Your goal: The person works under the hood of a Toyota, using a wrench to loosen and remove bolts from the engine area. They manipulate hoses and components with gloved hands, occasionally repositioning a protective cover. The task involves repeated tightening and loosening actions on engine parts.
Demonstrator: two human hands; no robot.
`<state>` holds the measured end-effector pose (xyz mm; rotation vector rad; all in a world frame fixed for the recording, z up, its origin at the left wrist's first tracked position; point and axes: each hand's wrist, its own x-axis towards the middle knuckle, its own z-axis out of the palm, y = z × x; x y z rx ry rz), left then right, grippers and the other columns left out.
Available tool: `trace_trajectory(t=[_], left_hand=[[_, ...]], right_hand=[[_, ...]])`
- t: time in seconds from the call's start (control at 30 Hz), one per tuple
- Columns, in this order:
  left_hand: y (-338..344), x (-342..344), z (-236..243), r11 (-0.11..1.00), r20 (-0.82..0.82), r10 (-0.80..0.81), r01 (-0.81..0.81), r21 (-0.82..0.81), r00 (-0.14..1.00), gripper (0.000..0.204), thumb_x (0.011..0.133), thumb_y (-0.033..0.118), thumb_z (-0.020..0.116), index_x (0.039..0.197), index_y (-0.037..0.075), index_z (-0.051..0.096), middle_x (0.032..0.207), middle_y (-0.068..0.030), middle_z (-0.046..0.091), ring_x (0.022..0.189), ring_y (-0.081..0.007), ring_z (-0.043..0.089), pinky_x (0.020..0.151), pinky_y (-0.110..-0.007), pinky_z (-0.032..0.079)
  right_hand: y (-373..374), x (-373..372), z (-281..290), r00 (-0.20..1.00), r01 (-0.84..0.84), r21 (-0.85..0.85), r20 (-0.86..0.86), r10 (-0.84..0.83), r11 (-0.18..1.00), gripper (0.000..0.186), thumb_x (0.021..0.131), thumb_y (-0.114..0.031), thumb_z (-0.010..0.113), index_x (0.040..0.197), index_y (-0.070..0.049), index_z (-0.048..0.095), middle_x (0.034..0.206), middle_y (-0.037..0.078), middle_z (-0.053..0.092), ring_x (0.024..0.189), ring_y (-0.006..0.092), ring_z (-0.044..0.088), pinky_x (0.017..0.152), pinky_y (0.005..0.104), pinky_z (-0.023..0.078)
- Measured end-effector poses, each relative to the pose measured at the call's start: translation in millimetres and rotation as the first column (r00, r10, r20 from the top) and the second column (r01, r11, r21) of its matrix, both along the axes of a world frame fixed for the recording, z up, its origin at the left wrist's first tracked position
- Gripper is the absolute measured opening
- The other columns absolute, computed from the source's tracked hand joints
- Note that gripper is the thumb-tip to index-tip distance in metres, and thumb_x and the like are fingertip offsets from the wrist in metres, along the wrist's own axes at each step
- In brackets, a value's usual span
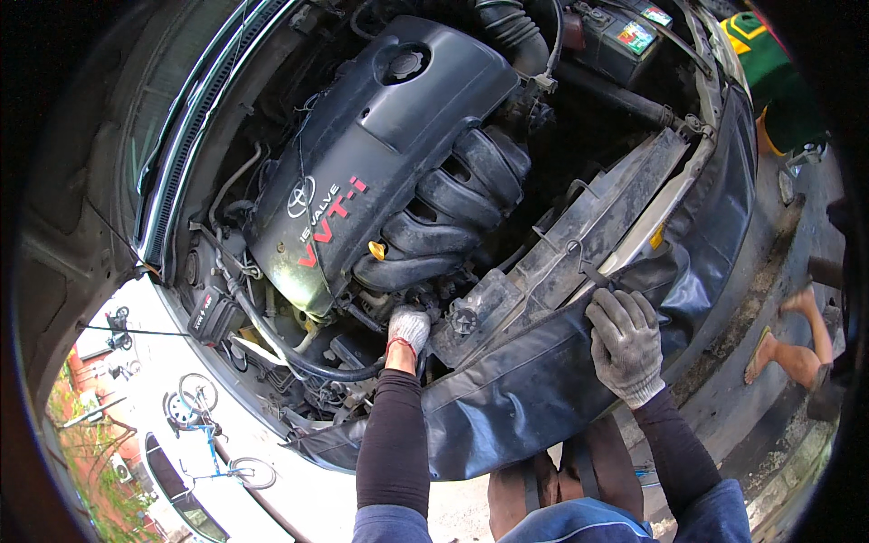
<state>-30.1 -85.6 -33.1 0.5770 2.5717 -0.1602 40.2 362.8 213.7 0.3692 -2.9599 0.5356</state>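
Note:
My left hand [409, 329], in a pale knit glove, reaches down into the engine bay. Its fingers disappear among dark parts below the ribbed black intake manifold [453, 195], so their grip is hidden. A black engine cover [348, 149] with red lettering lies beyond it, and a yellow dipstick handle [377, 251] sticks up at the manifold's edge. My right hand [626, 342], in a grey dirty glove, rests with its fingers laid out on the black fender cover [507, 398] at the car's front edge, close to a short dark strap [594, 274].
A cordless tool's battery pack [214, 315] sits at the bay's left side, near a black hose [335, 369]. The radiator top panel [570, 240] runs along the front, and a car battery [615, 41] is far right. Another person's legs [797, 348] show at right; a blue bicycle [213, 448] stands left.

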Motion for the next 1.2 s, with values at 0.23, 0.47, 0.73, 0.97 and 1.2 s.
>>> trace_trajectory(t=[0.23, 0.47, 0.73, 0.97, 1.2], left_hand=[[4.7, -5.6, 49.6, 0.997, 0.066, 0.048, -0.043, -0.064, 0.997, 0.029, 0.098, 0.023, 0.057, 0.109, 0.009, 0.080, 0.112, -0.0178, 0.077, 0.101, -0.0361, 0.074, 0.088, -0.047, 0.059], [53.2, -21.6, 121.3, 0.989, -0.083, 0.149, -0.149, 0.001, 0.985, 0.032, 0.101, 0.019, 0.052, 0.121, 0.011, 0.076, 0.115, -0.0173, 0.077, 0.107, -0.0383, 0.073, 0.095, -0.048, 0.057], [27.3, -31.4, 101.2, 0.986, 0.321, 0.103, -0.055, -0.158, 0.942, 0.045, 0.102, 0.014, 0.050, 0.145, 0.010, 0.060, 0.137, -0.0217, 0.068, 0.121, -0.0380, 0.068, 0.108, -0.046, 0.051], [13.3, -22.0, 65.1, 0.978, 0.283, 0.188, -0.153, -0.139, 0.940, 0.044, 0.104, 0.018, 0.049, 0.147, 0.010, 0.055, 0.129, -0.0230, 0.070, 0.112, -0.0399, 0.071, 0.101, -0.047, 0.055], [44.0, -23.5, 111.5, 0.985, 0.271, 0.073, -0.026, -0.171, 0.960, 0.050, 0.099, 0.012, 0.053, 0.149, 0.014, 0.056, 0.126, -0.0213, 0.073, 0.109, -0.0377, 0.073, 0.101, -0.047, 0.057]], right_hand=[[-0.3, -1.2, 0.3, 1.000, 0.000, 0.001, 0.017, 0.000, 1.000, 0.040, 0.083, -0.012, 0.070, 0.123, -0.010, 0.066, 0.134, 0.009, 0.063, 0.123, 0.0328, 0.060, 0.114, 0.0525, 0.042], [-0.2, -1.1, -0.9, 1.000, 0.007, 0.003, 0.023, -0.007, 1.000, 0.042, 0.082, -0.011, 0.070, 0.123, -0.011, 0.067, 0.135, 0.009, 0.064, 0.123, 0.0326, 0.060, 0.114, 0.0528, 0.042], [0.1, -2.5, 0.7, 0.999, 0.010, -0.003, 0.037, -0.010, 1.000, 0.043, 0.080, -0.011, 0.070, 0.124, -0.011, 0.068, 0.135, 0.008, 0.064, 0.123, 0.0320, 0.060, 0.114, 0.0522, 0.042], [0.8, -1.7, -0.1, 0.999, 0.016, -0.010, 0.043, -0.016, 1.000, 0.045, 0.079, -0.011, 0.071, 0.124, -0.012, 0.068, 0.135, 0.008, 0.064, 0.123, 0.0318, 0.060, 0.114, 0.0521, 0.042], [0.3, -3.4, 1.9, 0.999, 0.017, -0.015, 0.045, -0.016, 1.000, 0.047, 0.076, -0.009, 0.072, 0.123, -0.012, 0.068, 0.136, 0.008, 0.064, 0.123, 0.0313, 0.060, 0.114, 0.0516, 0.042]])
